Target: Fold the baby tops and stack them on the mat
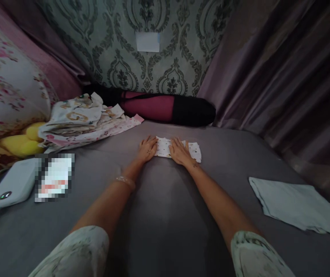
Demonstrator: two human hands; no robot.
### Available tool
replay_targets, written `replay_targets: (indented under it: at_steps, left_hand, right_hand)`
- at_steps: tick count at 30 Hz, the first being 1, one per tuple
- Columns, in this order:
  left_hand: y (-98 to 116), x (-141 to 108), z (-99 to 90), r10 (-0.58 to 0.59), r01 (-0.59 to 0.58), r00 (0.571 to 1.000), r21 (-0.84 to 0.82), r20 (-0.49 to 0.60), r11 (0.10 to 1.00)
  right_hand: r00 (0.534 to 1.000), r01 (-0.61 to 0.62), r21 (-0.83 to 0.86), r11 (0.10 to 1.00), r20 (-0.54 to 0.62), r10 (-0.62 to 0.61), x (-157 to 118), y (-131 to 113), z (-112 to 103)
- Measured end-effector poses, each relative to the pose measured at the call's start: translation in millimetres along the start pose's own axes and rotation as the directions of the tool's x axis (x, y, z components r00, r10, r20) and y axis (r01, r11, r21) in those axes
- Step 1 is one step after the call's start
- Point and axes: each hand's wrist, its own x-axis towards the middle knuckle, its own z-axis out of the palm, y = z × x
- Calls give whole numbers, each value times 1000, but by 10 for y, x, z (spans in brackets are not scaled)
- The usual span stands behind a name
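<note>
"On the grey sheet (165, 207), out in front of the person, what lies there?"

"A small white cloth (163, 147) with dark specks, lying flat, partly covered by two hands."

"Are they gripping it?"

"No, both look unclenched, palms down. The left hand (148, 149) rests at the cloth's left end. The right hand (179, 151) lies across it with fingers stretched, and cloth shows on either side."

"Anything on the wrists?"

"A pale bracelet (125, 181) on the left, a small dark mark (195, 164) on the right."

"And farther out?"

"Well to the right, a folded pale cloth (297, 204). To the left, a pile of printed clothes (81, 115), with something yellow (23, 142) beside it. Nearer, a white device (13, 184) with a small lit display sits next to a pixelated item (55, 177) that I can't make out."

"Behind all that?"

"A long black and dark red bundle (150, 107) along the patterned wall (124, 73), and a mauve curtain (245, 65) on the right."
</note>
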Motion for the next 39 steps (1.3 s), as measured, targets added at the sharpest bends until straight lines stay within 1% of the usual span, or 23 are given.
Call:
replay_targets:
  at_steps: [4,7,10,12,16,20,22,26,30,33,35,39]
  left_hand:
    - [-8,9,8,-11,11,999,7,37,1000]
    - [-22,22,28,-41,41,999,1,14,999]
    - [-38,37,28,-89,88,996,-41,-13,995]
    - [-52,47,13,-123,120,992,-78,-32,990]
    - [-80,67,-13,-182,169,980,-148,-79,974]
    - [-96,87,-3,-174,152,979,-190,-105,970]
    - [-97,92,7,-167,144,980,-192,-108,971]
    - [-76,79,1,-170,151,981,-180,-91,972]
    - [-41,51,-35,-154,138,985,-174,-79,975]
    - [-35,39,-40,-134,120,988,-160,-82,980]
    - [-42,38,-30,-132,117,988,-165,-85,979]
    - [-60,43,-6,-134,120,988,-161,-80,980]
  right_hand:
    - [1000,13,22,1000,3,-13,18,-78,117]
    - [1000,12,21,1000,2,-12,19,-48,151]
    - [999,5,25,1000,44,-6,38,-27,122]
    - [998,-6,30,1000,67,4,65,-56,84]
    - [1000,21,14,1000,-1,-21,136,-252,36]
    - [996,69,18,997,-49,-68,203,-491,80]
    - [997,64,23,998,-38,-63,223,-559,126]
    - [999,38,18,999,2,-38,238,-577,194]
    - [999,37,32,999,29,-38,257,-575,155]
    - [999,39,45,998,0,-39,278,-629,104]
    - [998,65,39,997,-11,-65,288,-682,101]
    - [992,104,31,994,64,-106,297,-756,170]
